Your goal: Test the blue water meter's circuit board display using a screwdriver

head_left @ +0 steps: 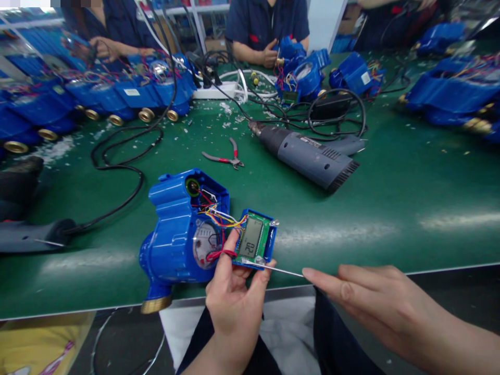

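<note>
1. The circuit board, with a lit or printed display, sits in a small blue case above the near edge of the green worktop, just right of the blue meter.
2. The left hand grips the case from below, thumb and fingers closed at its edges.
3. The right hand pinches a thin rod; its far end meets the board's lower edge.
4. Coloured wires run between board and open meter. The meter lies on its side; its brass fitting overhangs the worktop edge.
5. Beyond lie open pliers and a heat gun.
6. Farther back: a power strip, more meters and a seated person.
</note>
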{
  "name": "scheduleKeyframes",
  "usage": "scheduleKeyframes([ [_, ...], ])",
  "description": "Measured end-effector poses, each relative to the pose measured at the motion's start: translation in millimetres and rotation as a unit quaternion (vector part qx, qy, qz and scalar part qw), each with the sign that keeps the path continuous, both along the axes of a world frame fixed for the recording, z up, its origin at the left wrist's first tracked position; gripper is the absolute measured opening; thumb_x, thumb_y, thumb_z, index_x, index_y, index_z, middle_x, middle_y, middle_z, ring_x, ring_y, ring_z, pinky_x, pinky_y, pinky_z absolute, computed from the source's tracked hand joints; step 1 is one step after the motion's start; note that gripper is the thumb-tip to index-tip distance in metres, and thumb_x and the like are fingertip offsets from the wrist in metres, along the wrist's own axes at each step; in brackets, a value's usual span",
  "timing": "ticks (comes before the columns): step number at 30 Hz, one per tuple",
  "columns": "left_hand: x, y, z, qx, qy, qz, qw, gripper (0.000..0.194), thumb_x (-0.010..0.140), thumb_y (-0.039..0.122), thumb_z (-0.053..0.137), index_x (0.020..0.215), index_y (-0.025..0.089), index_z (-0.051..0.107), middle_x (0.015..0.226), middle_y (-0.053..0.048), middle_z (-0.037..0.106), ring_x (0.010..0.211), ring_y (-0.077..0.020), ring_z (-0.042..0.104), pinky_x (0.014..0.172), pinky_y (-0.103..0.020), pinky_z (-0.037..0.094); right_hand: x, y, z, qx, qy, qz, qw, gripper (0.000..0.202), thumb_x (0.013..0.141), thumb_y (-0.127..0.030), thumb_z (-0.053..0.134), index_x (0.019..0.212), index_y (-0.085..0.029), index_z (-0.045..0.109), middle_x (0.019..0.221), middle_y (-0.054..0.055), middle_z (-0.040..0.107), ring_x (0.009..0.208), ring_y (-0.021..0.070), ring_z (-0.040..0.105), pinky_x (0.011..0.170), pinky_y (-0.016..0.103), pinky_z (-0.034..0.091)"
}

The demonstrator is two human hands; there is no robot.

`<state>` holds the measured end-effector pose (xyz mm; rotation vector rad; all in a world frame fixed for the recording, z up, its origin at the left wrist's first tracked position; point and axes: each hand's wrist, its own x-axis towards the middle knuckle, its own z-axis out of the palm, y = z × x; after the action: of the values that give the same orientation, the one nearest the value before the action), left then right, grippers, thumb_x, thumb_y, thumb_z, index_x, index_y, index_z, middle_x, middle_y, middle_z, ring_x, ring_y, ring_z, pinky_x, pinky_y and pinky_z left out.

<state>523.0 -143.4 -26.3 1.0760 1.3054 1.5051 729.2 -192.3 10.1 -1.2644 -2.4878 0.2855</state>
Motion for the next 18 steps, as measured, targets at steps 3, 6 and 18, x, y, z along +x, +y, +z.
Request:
scheduleKeyframes([
  [3,-0.3,-0.6,-0.7,0.003,0.004,-0.007,1.0,0.063,0.061,0.005,0.081,0.12,0.019,0.064,0.102,-0.003,0.078,0.079,-0.0198,0.076,0.072,-0.022,0.063,1.5,-1.9,-10.6,0.023,-0.004,-0.001,1.0,0.047,0.094,-0.001,0.034,0.136,-0.018,0.046,0.068,-0.004,0.05,0.05,0.0081,0.046,0.047,0.023,0.031],
  [6,-0.4,-0.6,-0.1,0.005,0.005,-0.004,1.0,0.063,0.06,0.004,0.081,0.12,0.019,0.064,0.101,-0.003,0.078,0.08,-0.0201,0.076,0.072,-0.022,0.063,0.1,-2.1,-17.8,0.008,0.012,-0.004,1.0,0.049,0.094,-0.002,0.036,0.139,-0.02,0.043,0.07,-0.004,0.049,0.052,0.0094,0.045,0.049,0.024,0.032],
  [18,-1.1,-1.3,-0.8,0.02,-0.03,-0.016,0.999,0.068,0.063,-0.002,0.079,0.122,0.028,0.064,0.11,-0.001,0.076,0.09,-0.019,0.074,0.078,-0.02,0.061,-10.5,-6.5,-20.4,-0.029,0.061,-0.02,0.998,0.041,0.1,-0.011,0.035,0.139,-0.02,0.042,0.071,-0.004,0.052,0.055,0.0092,0.051,0.049,0.021,0.036],
])
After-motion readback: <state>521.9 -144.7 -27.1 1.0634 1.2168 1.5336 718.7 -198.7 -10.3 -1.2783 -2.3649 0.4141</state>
